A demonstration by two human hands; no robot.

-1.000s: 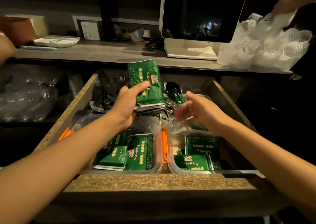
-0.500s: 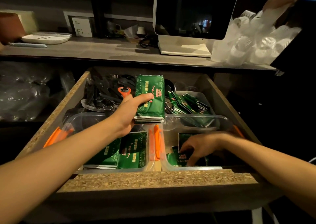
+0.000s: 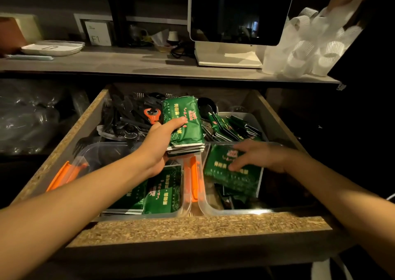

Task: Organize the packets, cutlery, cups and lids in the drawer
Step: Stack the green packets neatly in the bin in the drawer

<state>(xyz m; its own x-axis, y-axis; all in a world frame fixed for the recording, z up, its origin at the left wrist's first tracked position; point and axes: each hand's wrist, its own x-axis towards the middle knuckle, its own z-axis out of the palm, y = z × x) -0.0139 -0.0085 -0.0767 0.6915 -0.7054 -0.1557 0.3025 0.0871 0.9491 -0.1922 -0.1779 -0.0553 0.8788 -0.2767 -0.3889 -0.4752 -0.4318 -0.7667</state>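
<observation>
Inside the open drawer, two clear tubs sit near: the left tub holds flat green packets. The left hand grips a packet stack above it; the right hand pinches another packet over the right tub. Black cutlery fills the far left.

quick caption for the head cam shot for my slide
Left hand holds a stack of green packets over the open drawer while the right hand lifts another green packet from a clear tub.
</observation>
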